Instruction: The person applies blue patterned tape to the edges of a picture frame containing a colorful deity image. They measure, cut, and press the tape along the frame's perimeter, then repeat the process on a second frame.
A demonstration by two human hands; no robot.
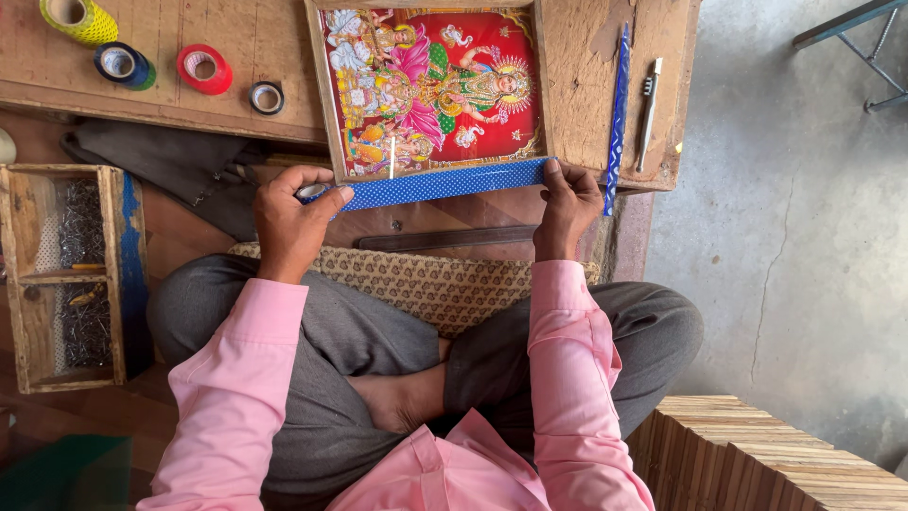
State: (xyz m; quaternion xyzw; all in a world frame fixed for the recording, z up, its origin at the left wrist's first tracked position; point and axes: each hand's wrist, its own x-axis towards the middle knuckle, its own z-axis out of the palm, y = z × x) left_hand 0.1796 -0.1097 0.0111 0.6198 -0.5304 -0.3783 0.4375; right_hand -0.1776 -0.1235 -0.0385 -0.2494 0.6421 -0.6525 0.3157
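Note:
A framed colourful picture [430, 85] lies on a low wooden table [577, 76]. A blue dotted tape strip [445, 183] runs along the picture's near edge. My left hand [288, 222] is closed on the tape roll [312, 191] at the strip's left end. My right hand [566, 210] presses the strip's right end against the frame corner with thumb and fingers. I sit cross-legged in pink sleeves and grey trousers.
Yellow [80, 19], blue [123, 64], red [203, 68] and small grey [267, 96] tape rolls sit on the table's left. A blue stick [618, 104] and a metal tool [648, 112] lie to the right. A wooden nail box [71, 274] stands left; stacked wooden strips [766, 454] lower right.

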